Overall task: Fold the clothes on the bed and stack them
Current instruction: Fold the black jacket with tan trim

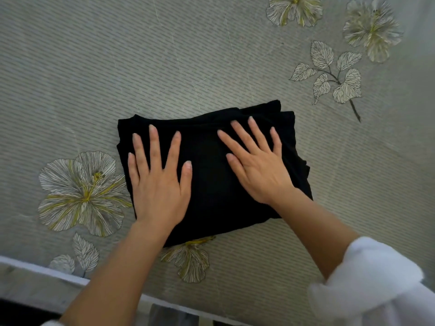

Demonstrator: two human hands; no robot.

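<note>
Cloth lies flat under both my palms: the black garment (pixel 211 184), already folded, sits on the bed (pixel 188 55) close to its near edge, with its long axis running left to right along that edge. My left hand (pixel 160 187) presses its left half and my right hand (pixel 260 171) its right half. My fingers (pixel 154 147) are straight, spread apart and grip nothing. Both hands are equally near, so I judge lifting it takes 2 hands, 1 at each short end.
</note>
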